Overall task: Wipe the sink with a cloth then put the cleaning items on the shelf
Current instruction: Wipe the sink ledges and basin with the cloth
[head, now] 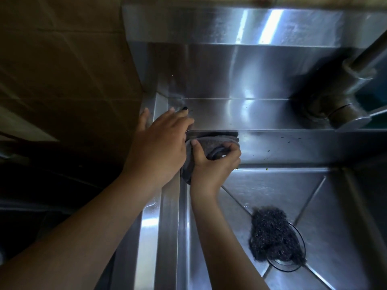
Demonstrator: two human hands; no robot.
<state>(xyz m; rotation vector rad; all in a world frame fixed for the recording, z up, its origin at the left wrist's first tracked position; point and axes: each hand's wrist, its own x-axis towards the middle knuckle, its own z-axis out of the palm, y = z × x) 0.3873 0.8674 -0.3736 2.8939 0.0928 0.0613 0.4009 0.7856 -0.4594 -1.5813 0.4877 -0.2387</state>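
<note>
Left hand (pixel 161 141): spread flat, palm down, on the rear left corner of the sink (pixel 167 227) rim. Fingers straight and slightly fanned, tips reaching the ledge at the foot of the backsplash (pixel 230 72); thumb out over the outer left edge of the rim. Nothing gripped. Edge of the palm overlapping the left edge of the cloth (pixel 209 143); contact there not discernible.

Right hand (pixel 213 164): closed round the cloth, fingers curled over the top fold, thumb pressed against the left side of the wad. Forearm rising out of the basin along its left wall.

Cloth: grey, folded into a thick wad, held against the rear edge of the basin at the rear left corner, just beside the left hand. Lower part hanging down the inner left wall, below the right wrist.

Scouring pad (pixel 270 233): dark wire-wool mass lying on the basin floor, well apart from both hands, partly covering the black-ringed drain (pixel 282 265).

Tap (pixel 345 101): metal body at the right end of the rear ledge, blurred. Small dark and green specks scattered along the rear ledge and the rear basin edge. Brown tiled wall (pixel 62 59) to the left of the sink.
</note>
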